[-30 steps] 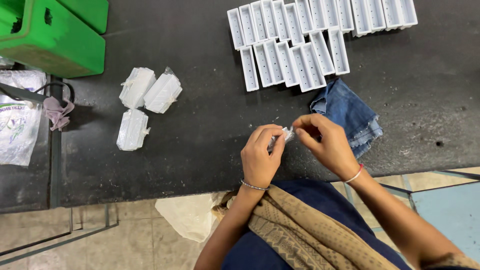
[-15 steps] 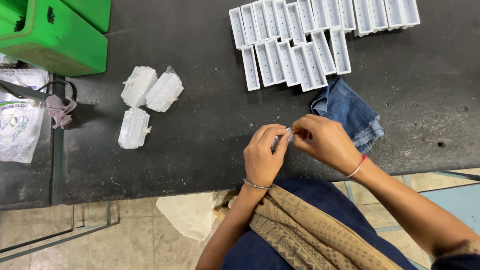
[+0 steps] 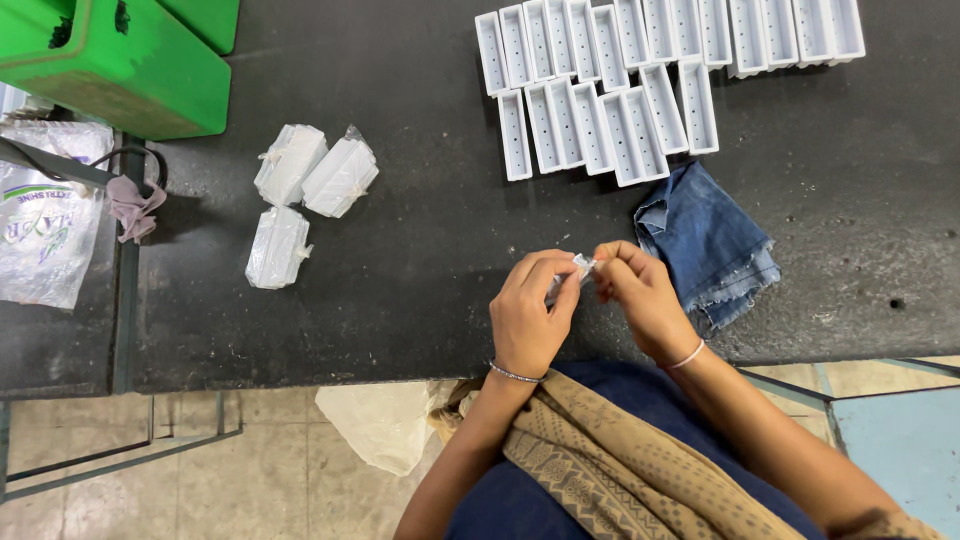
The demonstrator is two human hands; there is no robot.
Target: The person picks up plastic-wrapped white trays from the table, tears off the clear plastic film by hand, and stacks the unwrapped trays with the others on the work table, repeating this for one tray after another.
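Holding a tiny white piece between them, the left hand and the right hand are close together over the near edge of the black table. Both pinch the piece with their fingertips. A blue cloth lies just beside the right hand. White trays sit in rows farther back. Three wrapped packs lie off to the left, near a green box.

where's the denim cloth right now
In the head view the denim cloth lies on the black table, just right of the right hand and below the rows of white trays.
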